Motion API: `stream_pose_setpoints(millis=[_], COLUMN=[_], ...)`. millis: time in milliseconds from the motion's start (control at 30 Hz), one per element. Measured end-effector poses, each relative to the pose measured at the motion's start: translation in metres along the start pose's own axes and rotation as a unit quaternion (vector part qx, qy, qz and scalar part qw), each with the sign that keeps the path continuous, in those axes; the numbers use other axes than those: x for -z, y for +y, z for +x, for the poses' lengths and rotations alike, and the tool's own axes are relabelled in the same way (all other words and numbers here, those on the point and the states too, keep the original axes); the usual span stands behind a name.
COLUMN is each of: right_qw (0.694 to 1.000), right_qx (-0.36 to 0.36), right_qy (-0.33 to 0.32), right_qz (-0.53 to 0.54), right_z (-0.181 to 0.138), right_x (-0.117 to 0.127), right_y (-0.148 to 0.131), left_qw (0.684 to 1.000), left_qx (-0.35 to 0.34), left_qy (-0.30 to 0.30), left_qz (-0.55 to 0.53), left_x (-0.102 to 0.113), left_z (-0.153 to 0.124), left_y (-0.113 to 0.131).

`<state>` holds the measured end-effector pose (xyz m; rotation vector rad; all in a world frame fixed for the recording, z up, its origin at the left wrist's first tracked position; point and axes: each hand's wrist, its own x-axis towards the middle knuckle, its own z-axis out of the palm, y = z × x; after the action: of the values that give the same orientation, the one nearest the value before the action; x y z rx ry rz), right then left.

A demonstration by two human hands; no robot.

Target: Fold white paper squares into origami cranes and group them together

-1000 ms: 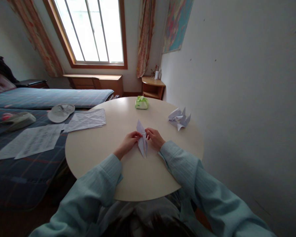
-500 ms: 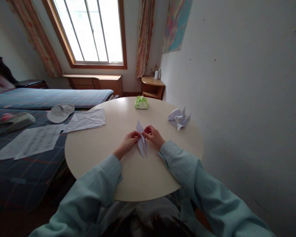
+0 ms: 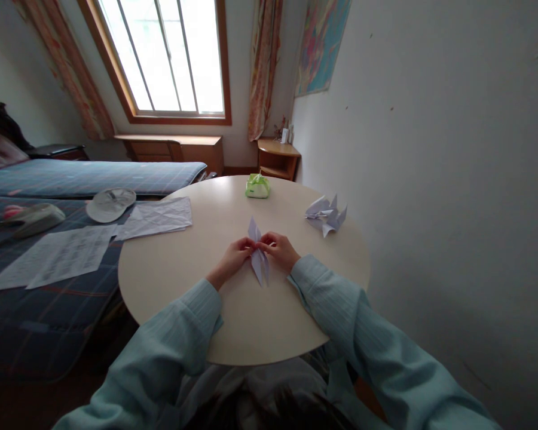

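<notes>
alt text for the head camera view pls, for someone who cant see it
A person's left hand and right hand pinch a pointed folded paper piece at its middle over a round beige table. Another folded paper figure and a small green packet lie farther back on the table; printed sheets lie on the blue bed at left.

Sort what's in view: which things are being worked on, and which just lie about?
In hand: paper piece, pinched by left hand and right hand.
Lying about: folded shapes, green packet, creased sheet, printed pages on the bed.
</notes>
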<state>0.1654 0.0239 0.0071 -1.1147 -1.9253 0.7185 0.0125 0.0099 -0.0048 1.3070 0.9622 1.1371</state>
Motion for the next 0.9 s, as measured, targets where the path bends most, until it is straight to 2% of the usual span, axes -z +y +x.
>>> stream_pose_setpoints(millis=[433,667,900], right_qw=[0.999,0.997,0.99], right_qx=[-0.04,-0.07,-0.095], right_qy=[0.014,0.008,0.004], right_qz=[-0.022,0.03,0.108], right_z=[0.002,0.006,0.009], right_x=[0.0,-0.001,-0.002], right_y=[0.003,0.012,0.021], left_qw=[1.0,1.0,1.0], left_qx=[0.013,0.003,0.023], left_qy=[0.006,0.011,-0.003], left_qz=[0.01,0.018,-0.015], left_x=[0.0,-0.002,-0.003], left_z=[0.0,-0.002,-0.003], left_y=[0.002,0.004,0.004])
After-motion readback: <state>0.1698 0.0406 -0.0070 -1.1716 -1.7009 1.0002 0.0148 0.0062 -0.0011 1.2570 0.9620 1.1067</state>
